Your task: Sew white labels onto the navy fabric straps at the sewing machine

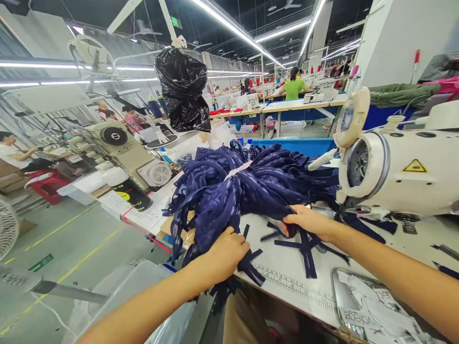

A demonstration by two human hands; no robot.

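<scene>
A large bundle of navy patterned fabric pieces (215, 205) lies on the white sewing table (287, 267), with a pale band (238, 170) across its middle. My left hand (229, 251) is closed around the near end of the bundle, at the table's front edge. Fabric ends stick out below that fist. At the bundle's right side, the thumb and fingers of my right hand (306, 222) pinch a navy fabric edge; the fingertips are partly hidden. Short navy strips (306, 253) lie scattered beneath and beside my right hand.
A white sewing machine (405, 167) stands close on the right. A printed ruler (297, 284) runs along the table's front edge, near a metal tin (373, 306). A black plastic bag (182, 88) hangs above the bundle. Another machine (125, 148) and a black cone (131, 191) are left.
</scene>
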